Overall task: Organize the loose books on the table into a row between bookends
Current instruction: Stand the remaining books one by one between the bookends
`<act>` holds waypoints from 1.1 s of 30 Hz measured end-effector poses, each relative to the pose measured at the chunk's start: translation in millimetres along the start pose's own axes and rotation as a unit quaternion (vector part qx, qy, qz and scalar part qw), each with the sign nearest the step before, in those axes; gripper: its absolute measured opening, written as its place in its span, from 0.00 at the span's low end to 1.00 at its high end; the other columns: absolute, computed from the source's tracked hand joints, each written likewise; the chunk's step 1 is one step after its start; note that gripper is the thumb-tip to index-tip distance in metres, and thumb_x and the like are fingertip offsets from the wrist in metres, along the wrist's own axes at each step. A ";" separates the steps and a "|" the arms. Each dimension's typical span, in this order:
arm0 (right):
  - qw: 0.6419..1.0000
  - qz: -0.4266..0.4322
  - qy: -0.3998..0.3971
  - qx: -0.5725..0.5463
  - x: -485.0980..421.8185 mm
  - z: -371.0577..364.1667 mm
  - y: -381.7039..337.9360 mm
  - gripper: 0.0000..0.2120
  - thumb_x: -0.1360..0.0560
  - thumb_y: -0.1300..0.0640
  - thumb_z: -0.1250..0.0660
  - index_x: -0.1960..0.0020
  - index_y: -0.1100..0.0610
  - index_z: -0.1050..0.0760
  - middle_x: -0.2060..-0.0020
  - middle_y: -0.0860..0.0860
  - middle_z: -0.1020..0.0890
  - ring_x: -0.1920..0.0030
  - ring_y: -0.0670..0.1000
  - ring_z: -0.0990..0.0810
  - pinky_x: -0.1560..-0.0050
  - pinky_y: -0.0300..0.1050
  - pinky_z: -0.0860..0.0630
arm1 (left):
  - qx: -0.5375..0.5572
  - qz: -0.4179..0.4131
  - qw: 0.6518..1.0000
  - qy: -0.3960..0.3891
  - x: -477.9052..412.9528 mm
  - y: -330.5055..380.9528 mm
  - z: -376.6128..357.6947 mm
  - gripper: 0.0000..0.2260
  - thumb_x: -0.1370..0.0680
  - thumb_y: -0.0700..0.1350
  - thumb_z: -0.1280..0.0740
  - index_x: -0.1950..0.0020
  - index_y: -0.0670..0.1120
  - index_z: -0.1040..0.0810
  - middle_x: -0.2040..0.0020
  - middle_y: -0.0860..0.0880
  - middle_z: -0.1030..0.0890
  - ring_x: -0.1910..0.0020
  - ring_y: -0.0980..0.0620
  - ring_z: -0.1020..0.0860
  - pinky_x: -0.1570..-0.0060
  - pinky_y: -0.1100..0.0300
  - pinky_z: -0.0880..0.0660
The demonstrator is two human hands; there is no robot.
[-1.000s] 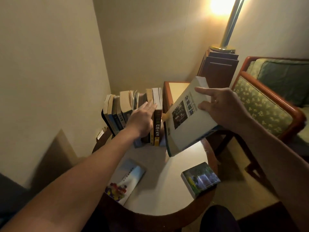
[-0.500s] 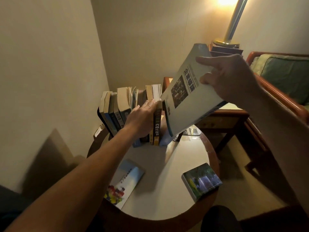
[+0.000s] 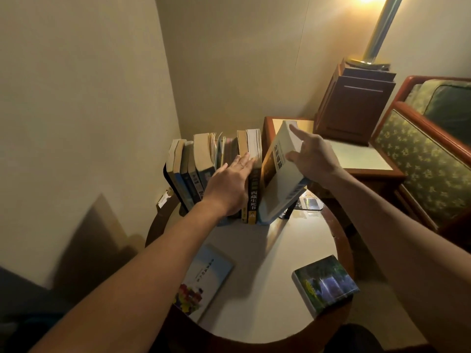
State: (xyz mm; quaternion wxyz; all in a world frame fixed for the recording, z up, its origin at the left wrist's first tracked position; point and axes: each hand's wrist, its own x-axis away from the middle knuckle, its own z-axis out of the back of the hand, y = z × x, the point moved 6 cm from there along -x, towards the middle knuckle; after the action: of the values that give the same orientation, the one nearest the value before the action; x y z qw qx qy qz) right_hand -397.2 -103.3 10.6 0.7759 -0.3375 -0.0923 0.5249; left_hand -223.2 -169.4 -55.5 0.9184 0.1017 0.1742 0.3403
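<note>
Occluded and cropped areas
My left hand (image 3: 229,184) covers the middle spines of the book row (image 3: 201,154); the white book (image 3: 277,179) hides most of the right bookend (image 3: 288,212); the lamp pole (image 3: 382,29) runs off the top edge.

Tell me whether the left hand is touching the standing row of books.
Touching. The head view shows the left hand with straight fingers laid flat against the row of books, no gap between them.
</note>
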 end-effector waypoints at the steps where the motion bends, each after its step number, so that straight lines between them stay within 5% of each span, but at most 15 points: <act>1: 1.000 -0.007 -0.003 0.000 0.5 -4.7 3.7 0.33 0.21 0.62 0.34 0.20 0.49 0.42 0.34 0.62 0.23 0.38 0.63 0.22 0.53 0.58 0.18 | 0.009 0.005 1.000 0.000 0.9 -0.1 -0.9 0.32 0.22 0.37 0.40 0.18 0.48 0.45 0.18 0.50 0.45 0.20 0.50 0.45 0.22 0.45 0.43; 5: 0.999 -0.033 0.006 -0.019 -2.2 -13.5 18.0 0.30 0.20 0.63 0.35 0.21 0.50 0.39 0.31 0.59 0.25 0.34 0.65 0.25 0.48 0.64 0.20 | 0.035 0.007 0.999 -0.019 2.9 -3.6 -4.7 0.35 0.24 0.35 0.39 0.18 0.52 0.45 0.18 0.55 0.47 0.22 0.47 0.39 0.23 0.50 0.43; 9: 0.998 -0.054 -0.006 -0.033 -9.3 -20.5 25.0 0.29 0.20 0.61 0.36 0.21 0.49 0.37 0.31 0.59 0.25 0.35 0.65 0.24 0.51 0.62 0.19 | 0.115 0.017 0.993 -0.015 -5.1 -16.4 5.1 0.32 0.24 0.31 0.42 0.21 0.50 0.38 0.20 0.55 0.40 0.24 0.49 0.34 0.33 0.49 0.26; 14: 0.999 -0.045 -0.017 0.000 -21.0 -35.4 22.9 0.27 0.19 0.56 0.37 0.22 0.47 0.37 0.33 0.58 0.23 0.43 0.60 0.20 0.56 0.53 0.20 | 0.140 0.028 0.990 -0.011 -19.8 -22.1 0.0 0.22 0.16 0.41 0.43 0.21 0.48 0.38 0.20 0.53 0.40 0.22 0.51 0.40 0.23 0.53 0.40; 17: 0.996 -0.009 -0.027 0.078 -24.2 -46.2 15.9 0.23 0.16 0.49 0.44 0.21 0.45 0.39 0.38 0.59 0.19 0.48 0.59 0.20 0.44 0.59 0.21 | 0.142 0.025 0.990 -0.001 -22.1 -22.8 -3.3 0.21 0.15 0.42 0.43 0.21 0.48 0.37 0.20 0.53 0.40 0.22 0.52 0.40 0.24 0.55 0.39; 19: 0.988 0.003 -0.051 0.143 -26.3 -61.6 16.9 0.22 0.15 0.48 0.49 0.21 0.44 0.40 0.36 0.59 0.21 0.36 0.63 0.24 0.30 0.74 0.38 | 0.142 0.021 0.990 0.005 -22.5 -22.9 -4.2 0.21 0.15 0.42 0.43 0.21 0.49 0.37 0.20 0.53 0.40 0.22 0.53 0.39 0.25 0.56 0.39; 21: 0.988 -0.033 -0.064 0.138 -32.2 -77.1 23.5 0.23 0.16 0.48 0.52 0.22 0.43 0.40 0.30 0.56 0.25 0.26 0.62 0.34 0.30 0.79 0.55 | 0.144 0.019 0.989 0.007 -22.4 -23.0 -4.8 0.21 0.15 0.43 0.43 0.21 0.49 0.36 0.21 0.54 0.39 0.23 0.53 0.39 0.25 0.55 0.38; 24: 0.994 -0.059 -0.041 0.082 -41.4 -89.0 21.8 0.23 0.16 0.47 0.55 0.23 0.42 0.36 0.28 0.52 0.26 0.25 0.59 0.36 0.31 0.80 0.62 | 0.148 0.021 0.989 0.013 -21.6 -23.3 -4.5 0.21 0.15 0.44 0.44 0.21 0.50 0.36 0.21 0.54 0.39 0.22 0.53 0.39 0.25 0.54 0.37; 30: 0.995 -0.078 0.059 -0.012 -32.8 -93.0 8.8 0.17 0.18 0.53 0.49 0.37 0.50 0.24 0.42 0.54 0.17 0.38 0.58 0.23 0.28 0.76 0.51 | 0.164 0.037 0.986 0.015 -20.6 -23.8 -4.9 0.21 0.15 0.45 0.43 0.21 0.52 0.36 0.21 0.56 0.40 0.22 0.53 0.39 0.25 0.50 0.36; 33: 0.994 -0.051 0.081 -0.046 -21.2 -87.1 7.8 0.17 0.19 0.51 0.48 0.39 0.50 0.22 0.44 0.53 0.16 0.42 0.56 0.22 0.30 0.69 0.37 | 0.152 0.042 0.988 0.004 -18.6 -22.2 -5.3 0.24 0.17 0.45 0.41 0.21 0.53 0.38 0.20 0.58 0.42 0.23 0.51 0.37 0.28 0.48 0.33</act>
State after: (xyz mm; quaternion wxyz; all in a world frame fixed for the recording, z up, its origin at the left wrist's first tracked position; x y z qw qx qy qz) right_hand -368.9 -157.3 -55.6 0.7903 -0.4091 -0.0705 0.4506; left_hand -225.4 -198.0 -62.5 0.8766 0.2459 0.2227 0.3486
